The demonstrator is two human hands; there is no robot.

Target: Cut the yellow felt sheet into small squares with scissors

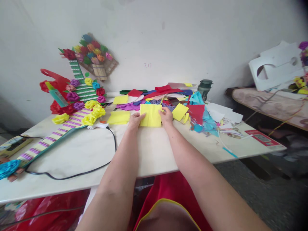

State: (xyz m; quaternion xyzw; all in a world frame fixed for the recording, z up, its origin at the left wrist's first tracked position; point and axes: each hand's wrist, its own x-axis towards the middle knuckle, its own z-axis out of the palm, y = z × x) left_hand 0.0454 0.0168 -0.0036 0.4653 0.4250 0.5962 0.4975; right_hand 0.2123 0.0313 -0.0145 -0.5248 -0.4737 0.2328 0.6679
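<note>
A yellow felt sheet (151,114) lies on the white table (154,150) in front of me. My left hand (135,120) grips its lower left edge with fingers curled. My right hand (166,116) pinches its right edge. Another yellow sheet (118,117) lies flat just to the left. A smaller yellow piece (180,111) sits to the right.
A heap of coloured felt scraps (166,96) covers the table's far side, with a dark green jar (204,87) behind. A glue gun (97,126) with a black cord (72,175) lies at left beside striped craft pieces with felt flowers (81,102). A bed (271,104) stands at right.
</note>
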